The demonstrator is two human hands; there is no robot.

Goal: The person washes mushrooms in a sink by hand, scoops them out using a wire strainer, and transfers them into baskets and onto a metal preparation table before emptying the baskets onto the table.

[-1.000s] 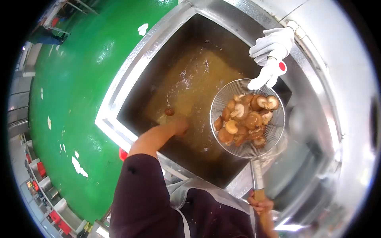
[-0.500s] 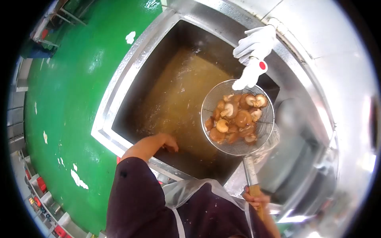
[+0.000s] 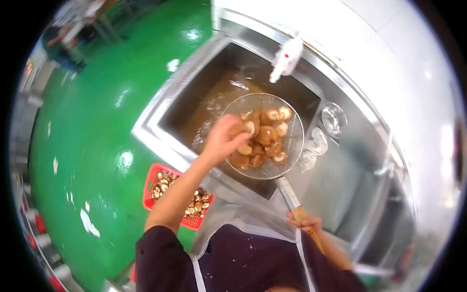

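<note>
A round wire strainer [image 3: 296, 158] is held over the water in a steel sink [image 3: 155, 109], with several wet brown mushrooms [image 3: 267, 136] in it. My right hand [image 3: 305, 223] is wrapped around the strainer's wooden handle [image 3: 300, 214]. Reaching in from the left, my left hand [image 3: 226, 138] is at the near-left part of the pile, thumb and fingers bent about a mushroom [image 3: 249, 127] with a pale underside. Slight blur covers these fingertips, and the forearm passes above a red basket [image 3: 151, 187] of darker mushrooms on the floor side.
Against the sink's back wall hangs a white glove [image 3: 287, 57] with a red dot. On the steel counter to the right are a clear bowl [image 3: 333, 119] and a crumpled pale cloth [image 3: 313, 148]. Another person [image 3: 58, 46] is far off at upper left, across the green floor [image 3: 102, 131].
My left hand has come up from the water to the mushrooms in the strainer. In view, the strainer sits further left, and the red basket and clear bowl now show as the camera has shifted.
</note>
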